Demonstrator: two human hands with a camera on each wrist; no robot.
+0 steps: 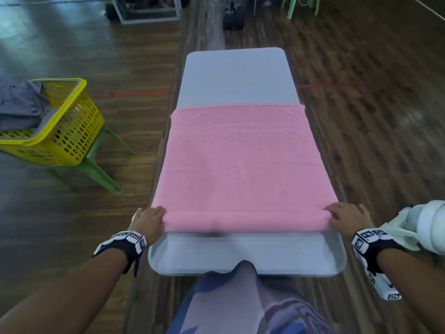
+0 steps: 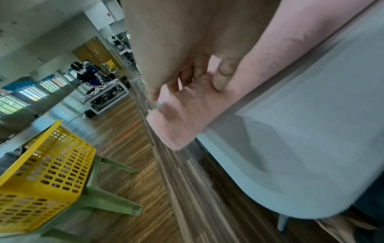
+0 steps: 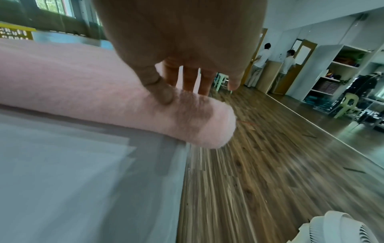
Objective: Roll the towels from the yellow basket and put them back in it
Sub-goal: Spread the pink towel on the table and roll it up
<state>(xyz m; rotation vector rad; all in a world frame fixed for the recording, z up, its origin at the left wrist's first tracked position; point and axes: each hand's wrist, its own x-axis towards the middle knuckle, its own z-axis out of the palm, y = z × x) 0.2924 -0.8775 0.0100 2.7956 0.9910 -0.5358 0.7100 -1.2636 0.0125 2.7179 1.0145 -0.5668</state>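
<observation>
**Pink towel, near edge rolled, both hands at the roll ends**

Towel, pink (image 1: 243, 165): spread flat along a long white table (image 1: 236, 75), covering the table's middle and reaching both long sides. Near edge turned over into a low roll lying across the table's width; a strip of bare table shows between the roll and the person. Far edge straight, with bare tabletop beyond it.

Left hand (image 1: 148, 221): at the left end of the roll. In the left wrist view the thumb (image 2: 223, 77) presses on the near face of the roll while the other fingers curl over the far side, so the hand grips the towel.

Right hand (image 1: 346, 216): at the right end of the roll. In the right wrist view the thumb (image 3: 158, 87) bears down on the top of the roll, and the other fingers reach down behind it; the roll end juts past the table's edge. Hand holds the towel.

Yellow basket (image 1: 69, 131): perforated plastic, to the person's left, well apart from the table, standing on a green stool (image 1: 101, 169). Grey cloth (image 1: 21, 104) lies in it, heaped above the rim.

White fan (image 1: 426, 225): just beside the right wrist, off the table's near right corner.

Floor (image 1: 361, 68): dark wood planks.
</observation>
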